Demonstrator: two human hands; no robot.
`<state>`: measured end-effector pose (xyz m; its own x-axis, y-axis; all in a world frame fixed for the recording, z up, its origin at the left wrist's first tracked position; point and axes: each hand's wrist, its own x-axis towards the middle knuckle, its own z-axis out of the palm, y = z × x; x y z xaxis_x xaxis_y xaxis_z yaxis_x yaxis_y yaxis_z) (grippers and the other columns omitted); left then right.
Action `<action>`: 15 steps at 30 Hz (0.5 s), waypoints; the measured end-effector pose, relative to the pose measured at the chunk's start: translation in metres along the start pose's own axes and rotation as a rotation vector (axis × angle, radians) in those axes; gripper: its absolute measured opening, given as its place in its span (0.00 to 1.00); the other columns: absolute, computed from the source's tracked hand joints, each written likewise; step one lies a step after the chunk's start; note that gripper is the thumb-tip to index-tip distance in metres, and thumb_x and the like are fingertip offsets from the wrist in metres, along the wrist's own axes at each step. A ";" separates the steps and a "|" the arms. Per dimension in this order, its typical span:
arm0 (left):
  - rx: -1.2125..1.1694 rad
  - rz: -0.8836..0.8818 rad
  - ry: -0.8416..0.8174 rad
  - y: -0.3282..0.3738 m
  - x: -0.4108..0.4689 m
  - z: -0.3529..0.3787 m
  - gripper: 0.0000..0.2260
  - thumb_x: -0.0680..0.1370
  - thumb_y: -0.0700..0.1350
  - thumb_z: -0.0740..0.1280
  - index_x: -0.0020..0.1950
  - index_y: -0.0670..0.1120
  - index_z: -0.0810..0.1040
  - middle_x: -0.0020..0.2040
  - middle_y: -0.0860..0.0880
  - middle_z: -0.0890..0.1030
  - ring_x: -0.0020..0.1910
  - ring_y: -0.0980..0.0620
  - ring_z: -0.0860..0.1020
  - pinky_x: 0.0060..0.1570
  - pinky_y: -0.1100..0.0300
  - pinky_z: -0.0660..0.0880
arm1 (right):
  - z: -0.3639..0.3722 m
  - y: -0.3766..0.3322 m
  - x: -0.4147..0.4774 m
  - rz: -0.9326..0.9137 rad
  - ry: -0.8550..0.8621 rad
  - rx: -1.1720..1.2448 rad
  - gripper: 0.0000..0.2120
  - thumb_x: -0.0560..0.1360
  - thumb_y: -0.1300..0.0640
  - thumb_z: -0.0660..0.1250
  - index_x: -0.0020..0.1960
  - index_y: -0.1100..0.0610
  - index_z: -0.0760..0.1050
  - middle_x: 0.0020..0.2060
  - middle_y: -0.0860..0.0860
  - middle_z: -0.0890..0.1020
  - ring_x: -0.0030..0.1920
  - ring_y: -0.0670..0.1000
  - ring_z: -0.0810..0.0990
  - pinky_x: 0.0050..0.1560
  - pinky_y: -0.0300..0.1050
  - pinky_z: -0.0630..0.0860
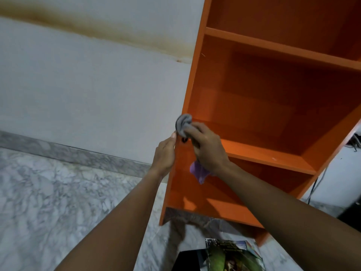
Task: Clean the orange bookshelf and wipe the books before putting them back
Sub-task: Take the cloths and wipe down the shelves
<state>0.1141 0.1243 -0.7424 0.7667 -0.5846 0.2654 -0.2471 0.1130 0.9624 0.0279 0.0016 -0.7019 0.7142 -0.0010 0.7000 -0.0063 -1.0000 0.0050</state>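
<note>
Both arms were bare: the left forearm (117, 222) and right forearm (283, 202) entered from the frame's lower edge, uncovered to the wrists. The left hand (164, 157) and right hand (209, 149) wore nothing, and a short-trimmed thumbnail (173, 135) showed on the left

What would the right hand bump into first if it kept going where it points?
Probably the orange bookshelf's left side panel: the right hand points up-left with the cloth bunched at that panel's edge. Depth is hard to judge.
</note>
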 end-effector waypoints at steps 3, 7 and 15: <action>-0.113 0.032 0.042 0.004 0.003 0.006 0.21 0.87 0.56 0.47 0.75 0.55 0.70 0.68 0.57 0.76 0.65 0.67 0.73 0.65 0.68 0.65 | 0.009 -0.009 0.018 0.068 0.063 -0.017 0.17 0.75 0.69 0.66 0.61 0.58 0.80 0.57 0.58 0.77 0.54 0.57 0.76 0.50 0.45 0.73; -0.139 0.033 0.040 0.009 0.001 0.011 0.20 0.86 0.59 0.46 0.71 0.57 0.72 0.58 0.62 0.78 0.54 0.76 0.74 0.59 0.74 0.70 | 0.027 -0.003 -0.008 0.113 -0.176 -0.025 0.17 0.77 0.68 0.62 0.63 0.57 0.79 0.55 0.57 0.77 0.53 0.57 0.76 0.48 0.41 0.65; 0.928 0.431 -0.037 -0.016 -0.014 0.033 0.28 0.84 0.56 0.50 0.83 0.52 0.46 0.83 0.50 0.40 0.81 0.48 0.37 0.77 0.41 0.39 | 0.006 0.020 -0.047 0.102 -0.252 -0.156 0.21 0.75 0.58 0.57 0.62 0.59 0.81 0.54 0.59 0.79 0.50 0.61 0.81 0.42 0.50 0.77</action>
<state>0.0880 0.1046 -0.7636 0.4894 -0.6678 0.5608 -0.8707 -0.3378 0.3575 -0.0015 -0.0182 -0.7396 0.8550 -0.1229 0.5039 -0.1804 -0.9813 0.0668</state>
